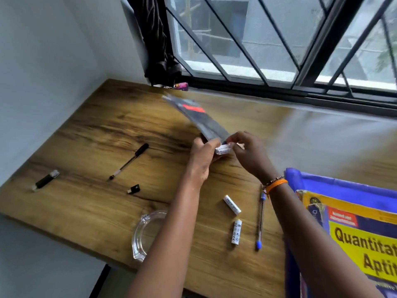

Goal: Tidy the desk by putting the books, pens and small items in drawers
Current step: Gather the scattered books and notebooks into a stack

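Two bare hands meet above the middle of a wood-grain desk set beneath a barred window. The left hand curls round the near end of a long, flat grey packet with an orange-red label, which slants up and away from the hands toward the far left, blurred by motion and clear of the desk top. The right hand, its wrist ringed by an orange band and a beaded bracelet, pinches a small white printed tag at that same near end, just beside the left thumb.

Loose items lie on the desk around the forearms. Left of the left arm rest a black capped ballpoint pen, a short black marker with a clear cap near the left edge, and a small black adapter. A clear glass ashtray sits at the near edge, partly hidden by the left forearm. Between the two arms lie two white cylindrical batteries, near one another, and a clear pen with a blue cap lying close beside the right forearm. A blue and yellow paperback book fills the near right corner, under the right arm.
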